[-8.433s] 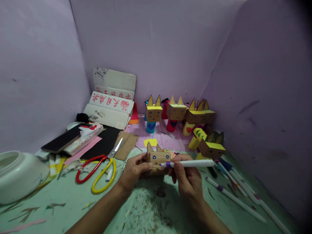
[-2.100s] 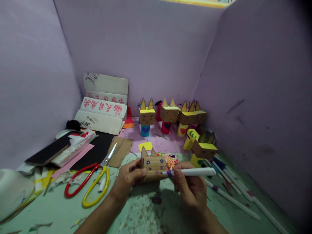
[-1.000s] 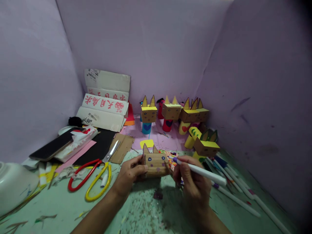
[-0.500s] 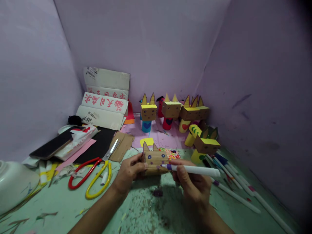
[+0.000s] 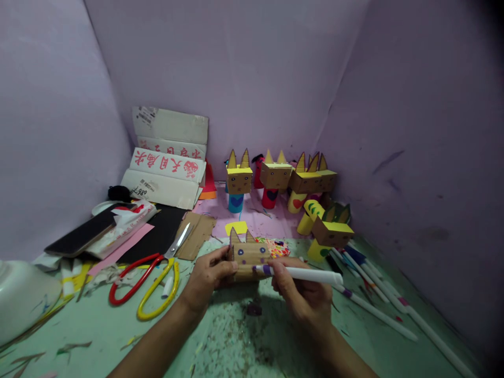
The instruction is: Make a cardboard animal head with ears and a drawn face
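Observation:
My left hand (image 5: 210, 275) is closed on the left side of a small cardboard cat head (image 5: 250, 254), thumb across its front. The head has two pointed ears and purple-ringed eyes and dots drawn on its face. In my right hand (image 5: 305, 296) is a white marker (image 5: 311, 274) with a purple end, gripped between thumb and fingers. Its tip points left and meets, or nearly meets, the lower front of the cat head. Behind the head lies a patch of colourful patterned paper (image 5: 279, 248), partly covered.
Finished-looking cardboard cat figures (image 5: 239, 181) on coloured tubes stand at the back and right. Scissors (image 5: 157, 273) with red and yellow handles lie left, near a cardboard piece (image 5: 202, 231) and a phone (image 5: 84, 231). Several markers (image 5: 378, 315) lie right. A white container (image 5: 25, 299) stands far left.
My right hand and the marker have moved slightly left along the lower front of the cat head. My left hand keeps its hold. The whole view has shifted a little.

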Motion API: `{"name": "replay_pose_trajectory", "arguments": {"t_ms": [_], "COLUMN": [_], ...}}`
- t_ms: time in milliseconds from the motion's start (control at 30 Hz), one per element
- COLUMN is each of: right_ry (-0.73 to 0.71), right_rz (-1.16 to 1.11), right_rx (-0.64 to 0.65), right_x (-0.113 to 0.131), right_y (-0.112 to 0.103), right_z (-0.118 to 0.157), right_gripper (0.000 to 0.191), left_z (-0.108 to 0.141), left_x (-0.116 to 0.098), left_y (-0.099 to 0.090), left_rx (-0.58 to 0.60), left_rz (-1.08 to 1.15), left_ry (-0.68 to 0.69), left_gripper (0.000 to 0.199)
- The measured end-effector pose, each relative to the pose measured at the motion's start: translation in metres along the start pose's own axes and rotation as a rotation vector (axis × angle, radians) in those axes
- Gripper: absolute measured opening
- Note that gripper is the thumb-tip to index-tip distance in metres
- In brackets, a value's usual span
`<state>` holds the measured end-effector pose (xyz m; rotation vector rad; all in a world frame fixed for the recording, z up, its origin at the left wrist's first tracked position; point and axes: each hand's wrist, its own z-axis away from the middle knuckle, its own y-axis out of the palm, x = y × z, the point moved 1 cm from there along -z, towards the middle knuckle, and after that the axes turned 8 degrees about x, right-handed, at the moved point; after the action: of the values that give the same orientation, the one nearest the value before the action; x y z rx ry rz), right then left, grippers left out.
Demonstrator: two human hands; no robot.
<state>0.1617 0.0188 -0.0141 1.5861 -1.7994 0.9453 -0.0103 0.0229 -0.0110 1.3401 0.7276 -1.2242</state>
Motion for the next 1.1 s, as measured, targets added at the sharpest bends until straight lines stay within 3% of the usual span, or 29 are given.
{"name": "replay_pose_trajectory", "arguments": {"t_ms": [833, 1100], "right_ry": [-0.041, -0.001], "right_rz": [0.043, 0.008], "right_rx": [0.054, -0.004], "right_x": [0.0042, -0.0012], "right_y": [0.0006, 0.0016], "right_z": [-0.0028, -0.0003], "right_gripper": [0.012, 0.010], "left_z": [-0.0005, -0.0006], "left_x": [0.0007, -0.0006], "left_y": [0.0006, 0.0003], "left_rx": [-0.022, -0.016], "left_rz": [-0.019, -0.008], "left_ry": [-0.006, -0.006], "left_gripper": [0.047, 0.050]}}
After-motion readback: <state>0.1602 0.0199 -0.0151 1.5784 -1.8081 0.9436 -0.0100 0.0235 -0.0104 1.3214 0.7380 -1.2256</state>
